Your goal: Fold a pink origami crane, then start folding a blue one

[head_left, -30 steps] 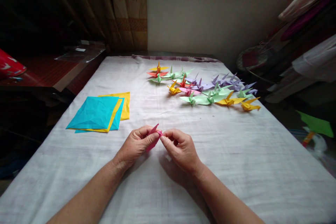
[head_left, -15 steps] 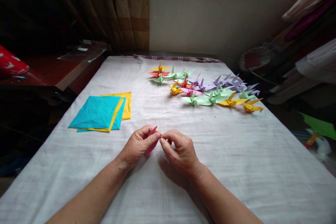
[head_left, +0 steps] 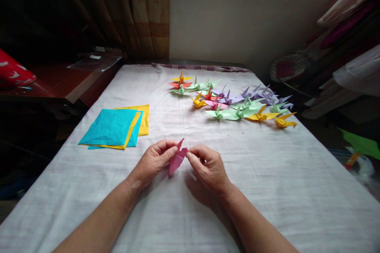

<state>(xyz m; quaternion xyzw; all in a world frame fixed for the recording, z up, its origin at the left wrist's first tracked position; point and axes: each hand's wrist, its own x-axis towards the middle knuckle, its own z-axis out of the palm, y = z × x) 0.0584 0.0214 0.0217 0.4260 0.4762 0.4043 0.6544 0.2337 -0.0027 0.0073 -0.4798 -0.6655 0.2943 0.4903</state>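
Observation:
A pink folded paper crane (head_left: pixel 177 161) is held up between my two hands, just above the white cloth, with its pointed ends showing. My left hand (head_left: pixel 156 161) pinches its left side between thumb and fingers. On the other side, the thumb and forefinger of my right hand (head_left: pixel 209 168) are closed on a small tip of the same paper. The fingertips cover parts of the folds.
Left of my hands lies a stack of blue and yellow paper sheets (head_left: pixel 108 127). Several finished paper cranes (head_left: pixel 240 102) stand in rows toward the back right of the cloth-covered table (head_left: pixel 285 189). A brown side table (head_left: pixel 53 83) with a plastic bag (head_left: pixel 99 60) stands at the left.
My right hand has moved slightly right, and the left thumb has shifted back. More of the pink paper shows between the hands now, turned to face me. The cranes and the sheets stay put.

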